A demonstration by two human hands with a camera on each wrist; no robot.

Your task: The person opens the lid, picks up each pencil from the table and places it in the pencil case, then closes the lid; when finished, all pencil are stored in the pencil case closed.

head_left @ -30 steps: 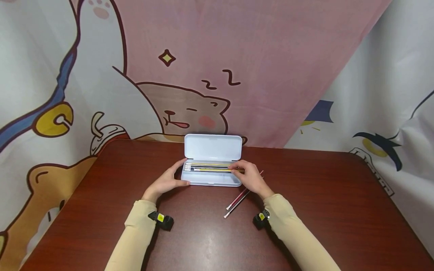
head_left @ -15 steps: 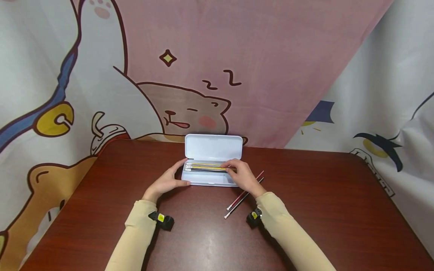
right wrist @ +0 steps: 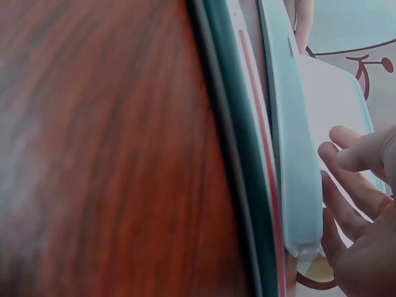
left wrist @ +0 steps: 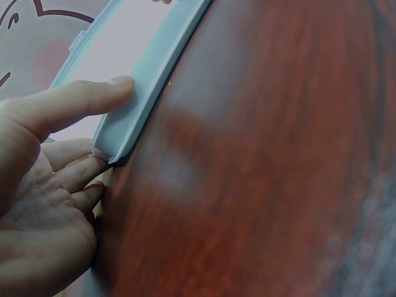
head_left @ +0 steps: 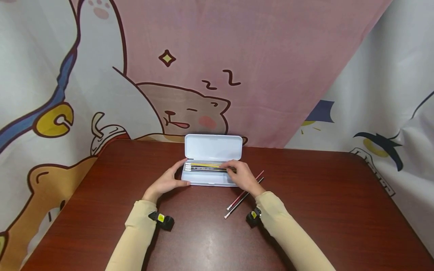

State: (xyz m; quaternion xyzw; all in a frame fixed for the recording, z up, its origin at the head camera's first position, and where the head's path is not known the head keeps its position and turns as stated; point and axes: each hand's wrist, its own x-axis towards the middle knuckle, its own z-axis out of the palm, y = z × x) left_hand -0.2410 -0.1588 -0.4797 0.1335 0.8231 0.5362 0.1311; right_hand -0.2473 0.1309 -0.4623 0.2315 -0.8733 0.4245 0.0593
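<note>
A white pencil case (head_left: 213, 180) lies on the table with its lid (head_left: 213, 147) raised. Several pencils (head_left: 203, 168), black and yellow striped with white eraser ends to the left, lie side by side in its back part. My left hand (head_left: 165, 183) grips the case's left end, thumb at the front edge and fingers at the back corner. My right hand (head_left: 241, 176) reaches over the right end, its fingertips touching the pencils and covering their right ends. In the right wrist view no pencil shows between the loosely bent fingers (right wrist: 349, 185); glare washes out the inside.
Right of the case, a red pencil (head_left: 234, 203) and a black pencil (head_left: 233, 209) lie slanted on the brown table (head_left: 203, 233), partly under my right wrist. A cartoon-printed cloth (head_left: 271, 75) hangs behind the table's back edge.
My right hand has moved left along the case, then stayed nearly still. The pencils inside have shifted, with a yellow one now further back. The left hand has not moved.
</note>
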